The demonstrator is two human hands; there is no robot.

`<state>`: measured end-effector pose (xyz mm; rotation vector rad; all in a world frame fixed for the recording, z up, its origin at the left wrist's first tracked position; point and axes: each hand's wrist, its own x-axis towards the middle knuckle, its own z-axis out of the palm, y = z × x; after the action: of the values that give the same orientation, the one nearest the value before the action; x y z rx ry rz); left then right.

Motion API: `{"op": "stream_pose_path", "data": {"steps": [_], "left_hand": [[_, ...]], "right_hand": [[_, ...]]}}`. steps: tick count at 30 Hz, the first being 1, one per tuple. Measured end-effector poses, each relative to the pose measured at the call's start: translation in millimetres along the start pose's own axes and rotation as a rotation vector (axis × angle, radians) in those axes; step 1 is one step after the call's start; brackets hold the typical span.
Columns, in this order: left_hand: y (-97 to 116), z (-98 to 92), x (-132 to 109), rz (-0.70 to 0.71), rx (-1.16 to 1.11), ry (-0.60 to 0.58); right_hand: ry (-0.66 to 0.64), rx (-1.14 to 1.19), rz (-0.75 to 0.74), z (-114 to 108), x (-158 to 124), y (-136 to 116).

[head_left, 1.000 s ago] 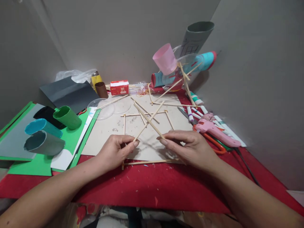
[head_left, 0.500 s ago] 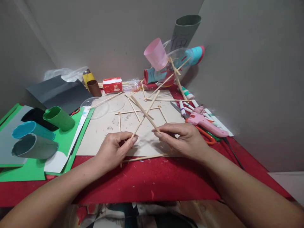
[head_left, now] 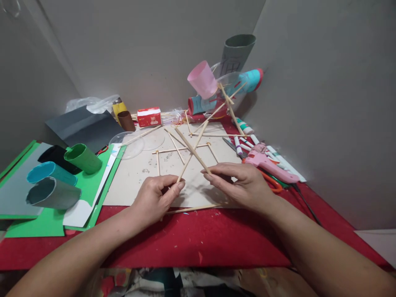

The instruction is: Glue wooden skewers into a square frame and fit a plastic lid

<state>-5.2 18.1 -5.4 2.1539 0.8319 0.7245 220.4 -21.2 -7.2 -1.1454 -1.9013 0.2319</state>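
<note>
My left hand [head_left: 160, 194] pinches the lower end of a thin wooden stick [head_left: 185, 170], which slants up to the right. Between the thumb and fingers of my right hand [head_left: 239, 183] is the end of another wooden stick [head_left: 182, 135], slanting up to the left. The two sticks cross in an X above a pale board [head_left: 133, 185]. Beneath them a square frame of sticks [head_left: 167, 150] lies on the board, joined at its corners. My hands cover parts of its sides. One loose stick [head_left: 174, 144] rests across the far side of the frame.
At right lie a pink glue gun [head_left: 272, 164], scissors with orange handles [head_left: 275, 187] and several markers [head_left: 238, 145]. A stick structure with a pink paper cup [head_left: 202, 80] stands behind. Paper tubes, including a green one [head_left: 88, 159], sit at left. A red tissue pack [head_left: 149, 118] is at the back.
The whole view has shifted slightly, with things lower in the picture. Both hands keep their pinch on the crossed sticks, whose crossing looks almost unchanged.
</note>
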Motion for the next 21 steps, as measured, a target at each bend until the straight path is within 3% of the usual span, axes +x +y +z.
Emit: {"op": "stream_pose_path", "data": {"steps": [21], "left_hand": [[-6.5,1.6,3.9,0.039,0.011,-0.008]], "right_hand": [[-0.011,-0.065,-0.028,0.4,0.2,4.0]]}}
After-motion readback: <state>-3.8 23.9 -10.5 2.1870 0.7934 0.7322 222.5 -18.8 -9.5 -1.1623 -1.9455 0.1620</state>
